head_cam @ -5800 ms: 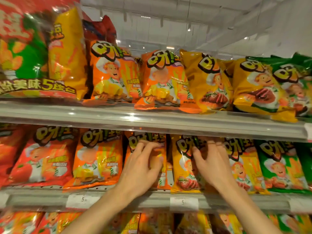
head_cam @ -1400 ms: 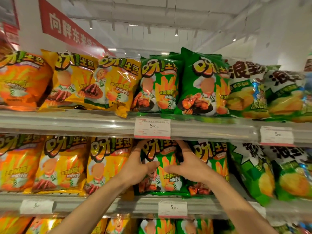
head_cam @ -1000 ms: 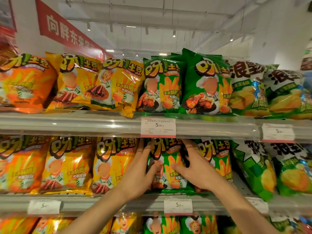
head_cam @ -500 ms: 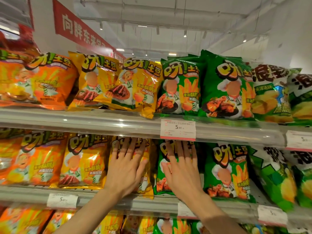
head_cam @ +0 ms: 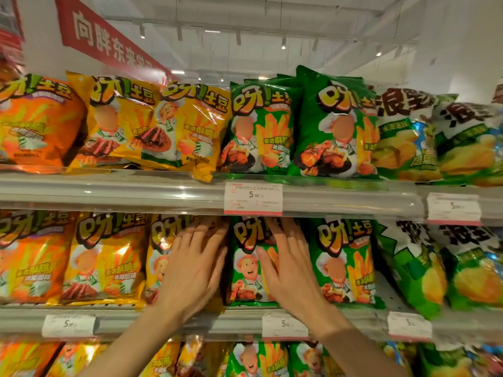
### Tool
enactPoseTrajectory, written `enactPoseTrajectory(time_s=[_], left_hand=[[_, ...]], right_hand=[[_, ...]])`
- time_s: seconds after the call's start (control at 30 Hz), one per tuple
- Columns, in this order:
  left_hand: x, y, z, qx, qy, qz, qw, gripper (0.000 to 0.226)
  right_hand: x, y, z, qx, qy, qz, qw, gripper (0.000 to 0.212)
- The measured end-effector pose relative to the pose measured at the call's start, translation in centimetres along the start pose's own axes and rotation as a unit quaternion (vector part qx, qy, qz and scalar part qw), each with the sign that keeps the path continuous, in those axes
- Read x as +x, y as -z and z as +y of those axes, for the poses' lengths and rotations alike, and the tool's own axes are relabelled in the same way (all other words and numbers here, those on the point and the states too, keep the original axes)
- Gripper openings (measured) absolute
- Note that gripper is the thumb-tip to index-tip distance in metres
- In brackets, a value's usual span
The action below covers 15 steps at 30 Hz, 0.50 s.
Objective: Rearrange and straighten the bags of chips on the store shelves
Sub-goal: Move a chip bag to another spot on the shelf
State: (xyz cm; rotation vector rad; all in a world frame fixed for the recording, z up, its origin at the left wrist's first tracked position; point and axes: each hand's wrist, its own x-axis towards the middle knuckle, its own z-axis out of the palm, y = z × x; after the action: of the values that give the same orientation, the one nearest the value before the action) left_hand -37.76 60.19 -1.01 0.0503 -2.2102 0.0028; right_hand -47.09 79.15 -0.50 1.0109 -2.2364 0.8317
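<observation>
On the middle shelf [head_cam: 163, 319], my left hand [head_cam: 194, 268] lies flat with fingers spread on the front of a yellow chip bag [head_cam: 160, 257]. Right beside it, my right hand [head_cam: 290, 268] presses flat, fingers apart, on a green chip bag [head_cam: 246, 268]. Neither hand grips a bag. Both bags stand upright side by side, partly hidden by my hands. Another green bag [head_cam: 343, 262] stands to the right, and yellow [head_cam: 106, 257] and orange [head_cam: 30, 254] bags stand to the left.
The upper shelf [head_cam: 109, 191] carries orange, yellow and green bags, with a price tag [head_cam: 253, 198] on its rail just above my hands. Wavy-chip bags [head_cam: 473, 268] fill the right end. More bags sit on the lower shelf [head_cam: 255, 360].
Earlier both hands clasped the green bag by its sides. My left hand has moved left onto the yellow bag, and both hands now lie flat with fingers spread.
</observation>
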Motion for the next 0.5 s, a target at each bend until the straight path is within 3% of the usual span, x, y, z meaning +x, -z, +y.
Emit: enactPoseTrajectory(time_s=[0.2,0.37,0.5], left_hand=[[1.6,-1.8,8.5,-0.221,0.021,-0.023,0.975,0.038],[3.5,-4.7,14.9,-0.296,0.085,-0.05,0.95,0.04],[5.1,-5.9,17.4,-0.328,0.126,-0.131,0.927,0.058]], right_hand=[[-0.8,6.9,6.7,-0.007,-0.061,0.127,0.99,0.048],[-2.2,11.7,12.7,0.012,-0.097,0.062,0.993,0.049],[-3.3,12.4,15.3,0.033,-0.088,-0.023,0.995,0.064]])
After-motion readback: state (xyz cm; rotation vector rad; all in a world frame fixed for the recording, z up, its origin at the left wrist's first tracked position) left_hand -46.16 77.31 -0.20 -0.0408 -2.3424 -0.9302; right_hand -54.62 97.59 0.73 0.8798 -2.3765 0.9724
